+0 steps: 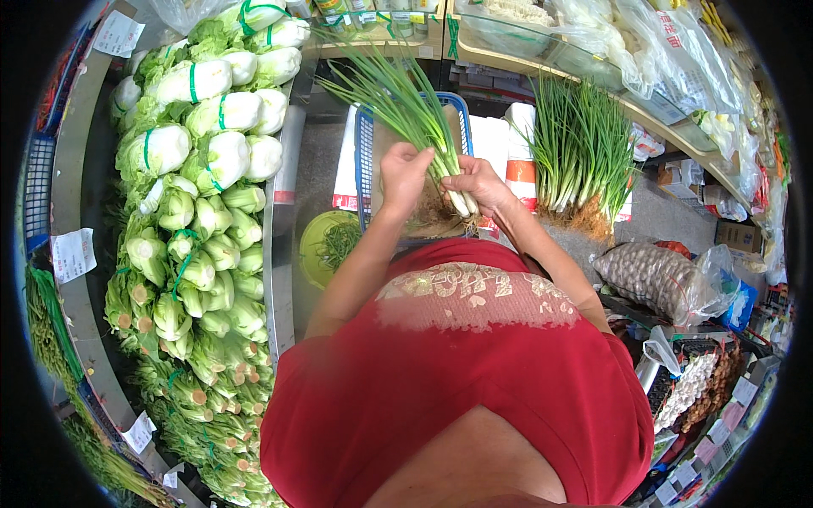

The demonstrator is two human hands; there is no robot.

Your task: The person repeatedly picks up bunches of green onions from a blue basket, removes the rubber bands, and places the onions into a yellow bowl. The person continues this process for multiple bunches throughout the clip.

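Observation:
Both my hands are on a bunch of green onions (424,117), held at a slant over a blue plastic basket (363,143). My left hand (405,174) is on the bunch where the white stalks turn green, its fingers partly hidden by the leaves. Lower down, my right hand (479,185) grips the white stalks close to the roots. The leaves fan out towards the upper left, and the roots hang near my red shirt. Brown sheet material and loose dirt lie in the basket beneath.
Left, a metal-edged display holds napa cabbages (209,82) and other leafy greens (203,241). A yellow-green tub (311,254) with green scraps stands beside the basket. More green onions (581,152) lie at right, near a net sack of garlic (648,276). A wooden-edged shelf (508,60) runs behind.

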